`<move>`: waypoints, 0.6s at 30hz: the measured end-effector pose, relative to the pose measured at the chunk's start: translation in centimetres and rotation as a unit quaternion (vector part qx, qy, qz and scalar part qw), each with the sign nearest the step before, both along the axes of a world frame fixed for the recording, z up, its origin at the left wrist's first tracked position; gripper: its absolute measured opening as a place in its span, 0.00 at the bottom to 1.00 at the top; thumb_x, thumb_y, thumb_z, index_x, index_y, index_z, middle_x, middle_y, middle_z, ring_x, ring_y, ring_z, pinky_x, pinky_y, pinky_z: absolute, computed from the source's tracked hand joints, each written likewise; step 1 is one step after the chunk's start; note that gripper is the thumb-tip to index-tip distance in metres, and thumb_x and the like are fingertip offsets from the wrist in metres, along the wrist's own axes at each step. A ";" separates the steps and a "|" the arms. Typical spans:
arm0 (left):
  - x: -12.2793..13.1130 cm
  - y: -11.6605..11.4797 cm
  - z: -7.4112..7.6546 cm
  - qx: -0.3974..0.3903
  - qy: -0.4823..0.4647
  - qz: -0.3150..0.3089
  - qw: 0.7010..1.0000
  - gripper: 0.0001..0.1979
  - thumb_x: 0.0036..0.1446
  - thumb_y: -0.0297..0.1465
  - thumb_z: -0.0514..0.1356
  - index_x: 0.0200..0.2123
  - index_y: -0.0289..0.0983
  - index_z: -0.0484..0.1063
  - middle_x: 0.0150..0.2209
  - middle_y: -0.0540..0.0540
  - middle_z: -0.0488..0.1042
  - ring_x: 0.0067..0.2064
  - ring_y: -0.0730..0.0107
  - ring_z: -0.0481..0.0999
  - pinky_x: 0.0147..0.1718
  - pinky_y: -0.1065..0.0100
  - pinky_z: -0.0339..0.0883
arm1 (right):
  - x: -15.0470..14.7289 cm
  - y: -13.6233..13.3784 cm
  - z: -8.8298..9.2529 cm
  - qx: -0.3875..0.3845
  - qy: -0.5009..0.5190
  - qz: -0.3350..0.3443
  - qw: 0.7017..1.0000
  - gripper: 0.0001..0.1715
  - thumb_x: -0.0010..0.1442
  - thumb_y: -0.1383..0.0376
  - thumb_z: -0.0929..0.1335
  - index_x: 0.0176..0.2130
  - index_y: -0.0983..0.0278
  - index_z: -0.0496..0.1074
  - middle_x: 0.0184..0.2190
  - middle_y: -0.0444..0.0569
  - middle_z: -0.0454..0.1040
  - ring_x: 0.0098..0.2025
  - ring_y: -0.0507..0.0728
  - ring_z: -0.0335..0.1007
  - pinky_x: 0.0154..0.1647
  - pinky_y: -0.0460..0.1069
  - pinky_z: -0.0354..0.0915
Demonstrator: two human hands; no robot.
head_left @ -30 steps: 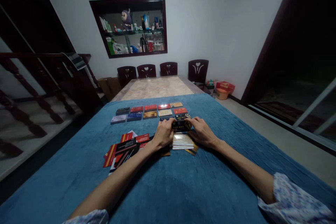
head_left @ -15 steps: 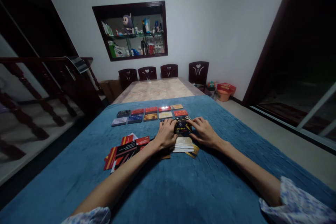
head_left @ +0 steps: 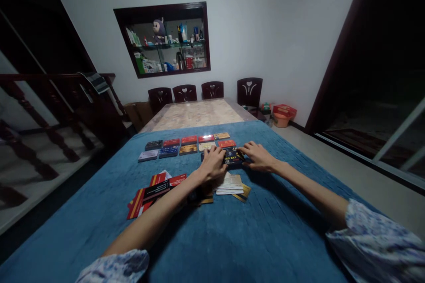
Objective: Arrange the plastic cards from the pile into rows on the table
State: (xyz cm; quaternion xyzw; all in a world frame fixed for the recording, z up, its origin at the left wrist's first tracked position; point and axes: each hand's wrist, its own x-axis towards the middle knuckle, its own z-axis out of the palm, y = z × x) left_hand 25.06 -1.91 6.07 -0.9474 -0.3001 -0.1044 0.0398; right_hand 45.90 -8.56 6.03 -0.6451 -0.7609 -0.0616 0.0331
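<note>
A black VIP card (head_left: pixel 231 158) with yellow print lies between my hands, apparently over other black cards. My left hand (head_left: pixel 212 164) has its curled fingers at the card's left edge and hides part of it. At the right edge, my right hand (head_left: pixel 258 157) pinches the black cards between thumb and fingers. Just beyond them is a red card stack (head_left: pixel 226 143). Nearer to me rest white cards (head_left: pixel 229 185), with a gold card (head_left: pixel 245 193) sticking out at their lower right.
Neat card stacks stand in two rows farther back, including a gold stack (head_left: pixel 188 149) and a silver one (head_left: pixel 148 155). Loose red and black cards (head_left: pixel 156 190) lie in a heap left of my forearm. A blue cloth (head_left: pixel 282 230) covers the table's near part; chairs (head_left: pixel 249 92) stand beyond.
The black cards, spread one behind another before, now overlap more closely. Both hands stay at their sides, and more of the white cards shows below. The view has shifted slightly.
</note>
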 end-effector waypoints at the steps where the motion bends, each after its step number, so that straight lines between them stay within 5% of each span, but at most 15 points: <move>1: 0.3 0.3 0.1 0.001 0.004 0.005 1.000 0.19 0.57 0.35 0.59 0.51 0.36 0.68 0.55 0.38 0.70 0.57 0.50 0.62 0.53 0.46 0.59 | 0.0 0.4 0.3 -0.008 -0.007 -0.006 1.000 0.33 0.58 0.63 0.68 0.62 0.62 0.63 0.53 0.60 0.70 0.55 0.67 0.60 0.48 0.58 0.61; 8: 1.7 2.0 0.5 -0.003 0.006 0.022 1.000 0.16 0.59 0.35 0.58 0.50 0.37 0.70 0.53 0.38 0.70 0.57 0.48 0.63 0.52 0.46 0.60 | 0.4 2.9 1.5 -0.051 -0.038 -0.029 0.998 0.33 0.57 0.65 0.68 0.61 0.61 0.62 0.54 0.60 0.70 0.57 0.68 0.60 0.49 0.59 0.63; 18: 2.5 3.8 -0.2 -0.018 0.019 0.036 0.999 0.16 0.58 0.33 0.57 0.49 0.36 0.70 0.54 0.37 0.71 0.57 0.46 0.63 0.51 0.45 0.61 | 1.2 5.4 1.0 -0.063 -0.045 -0.029 0.997 0.30 0.55 0.63 0.68 0.58 0.59 0.66 0.52 0.59 0.71 0.56 0.69 0.61 0.48 0.61 0.64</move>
